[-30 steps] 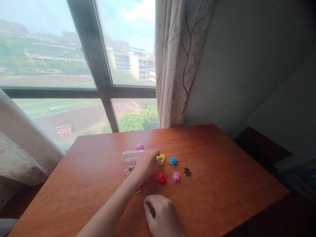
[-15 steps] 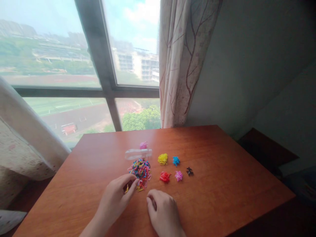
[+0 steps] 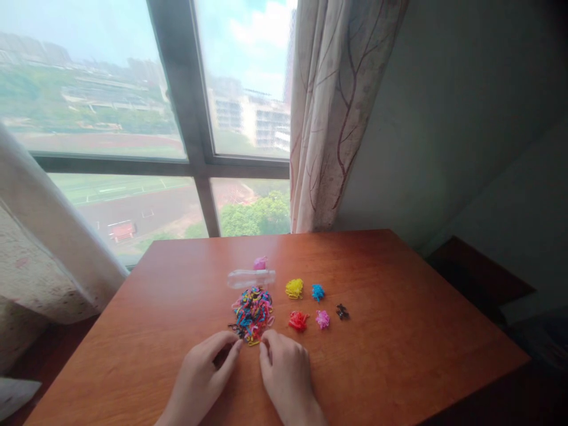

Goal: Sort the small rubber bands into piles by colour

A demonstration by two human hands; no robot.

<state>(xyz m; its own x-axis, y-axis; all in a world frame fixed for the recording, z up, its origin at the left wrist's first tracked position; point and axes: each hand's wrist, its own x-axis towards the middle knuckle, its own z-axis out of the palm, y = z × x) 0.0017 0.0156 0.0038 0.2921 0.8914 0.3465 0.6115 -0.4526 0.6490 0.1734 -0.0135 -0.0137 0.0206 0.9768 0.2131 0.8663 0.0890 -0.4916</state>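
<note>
A mixed heap of small coloured rubber bands (image 3: 252, 310) lies in front of me. At its near left edge is my left hand (image 3: 206, 367), thumb and forefinger drawn together beside some dark bands. My right hand (image 3: 286, 364) is curled closed at the heap's near right edge, its fingertips close to the left ones. Whatever either pinch holds is too small to make out. To the right sit sorted piles: yellow bands (image 3: 294, 289), blue bands (image 3: 318, 292), red bands (image 3: 298, 320), pink bands (image 3: 322, 319) and a few black bands (image 3: 342, 312).
Behind the heap lies a clear plastic bag or sleeve (image 3: 251, 278), with a pink item (image 3: 260, 263) just beyond it. The brown wooden table (image 3: 399, 331) ends at a window (image 3: 199, 168) with a curtain (image 3: 323, 118) and a wall on the right.
My right hand has moved up and left to the heap's near edge. My left hand has drawn back slightly towards me, uncovering dark bands at the heap's left side.
</note>
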